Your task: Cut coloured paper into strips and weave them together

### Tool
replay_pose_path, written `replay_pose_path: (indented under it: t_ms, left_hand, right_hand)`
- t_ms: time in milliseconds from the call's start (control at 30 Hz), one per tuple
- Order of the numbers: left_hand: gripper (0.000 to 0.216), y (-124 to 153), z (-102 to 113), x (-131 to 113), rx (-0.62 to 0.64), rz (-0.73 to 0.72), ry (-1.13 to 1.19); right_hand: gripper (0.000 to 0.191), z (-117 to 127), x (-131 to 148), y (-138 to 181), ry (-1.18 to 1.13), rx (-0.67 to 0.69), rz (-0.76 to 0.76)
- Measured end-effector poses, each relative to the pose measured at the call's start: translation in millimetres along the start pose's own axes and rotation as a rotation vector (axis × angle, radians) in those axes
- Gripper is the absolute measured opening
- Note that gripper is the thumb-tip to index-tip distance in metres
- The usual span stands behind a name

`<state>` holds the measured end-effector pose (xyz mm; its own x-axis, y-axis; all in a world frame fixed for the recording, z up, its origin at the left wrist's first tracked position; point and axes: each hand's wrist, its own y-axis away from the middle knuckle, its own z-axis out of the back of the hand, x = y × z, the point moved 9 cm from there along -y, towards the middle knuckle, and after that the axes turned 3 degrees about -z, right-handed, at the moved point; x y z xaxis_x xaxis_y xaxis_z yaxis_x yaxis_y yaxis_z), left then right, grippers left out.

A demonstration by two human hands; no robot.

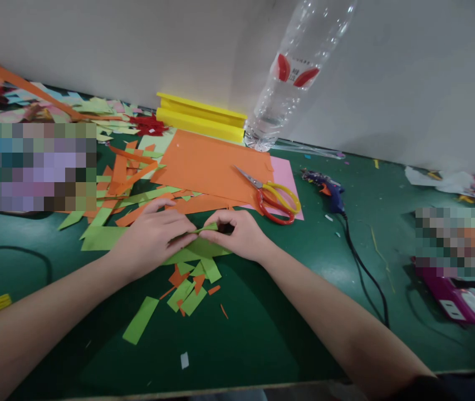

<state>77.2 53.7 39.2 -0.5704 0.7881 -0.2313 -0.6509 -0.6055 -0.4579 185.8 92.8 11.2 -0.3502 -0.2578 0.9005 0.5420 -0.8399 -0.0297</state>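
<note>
Pinching green paper (pixel 209 227), hands (pixel 151 236) well back from the front table edge (pixel 179 391)

The left grip (pixel 151 234) is a bare hand, slim across the back, with slender fingers (pixel 179 223). The right grip (pixel 237 231) is likewise a bare hand of the same slim build. The left forearm (pixel 62 303) is bare, narrow beside the hand and widening evenly to the picture's edge. The right forearm (pixel 324 306) is also bare, up to a black sleeve (pixel 421 390) at its upper end; only a small piece shows, too dark for the fabric to be told.
</note>
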Motion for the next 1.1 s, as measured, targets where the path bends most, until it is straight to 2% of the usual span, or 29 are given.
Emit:
replay_pose_path:
  t_ms: [567, 833, 1100]
  left_hand:
    - [0.032, -0.3, -1.7, 0.6, 0.033, 0.011, -0.013]
    - [0.033, 1.0, -4.1, 5.2, 0.037, 0.032, -0.027]
    - [0.030, 3.6, 6.6, 15.8, -0.079, 0.115, -0.072]
  right_hand:
    - [0.015, -6.0, -2.9, 0.4, -0.019, 0.067, 0.005]
    - [0.014, -3.8, -2.2, -0.5, -0.009, 0.047, -0.020]
    - [0.020, 13.3, -18.7, -4.9, -0.308, -0.074, -0.089]
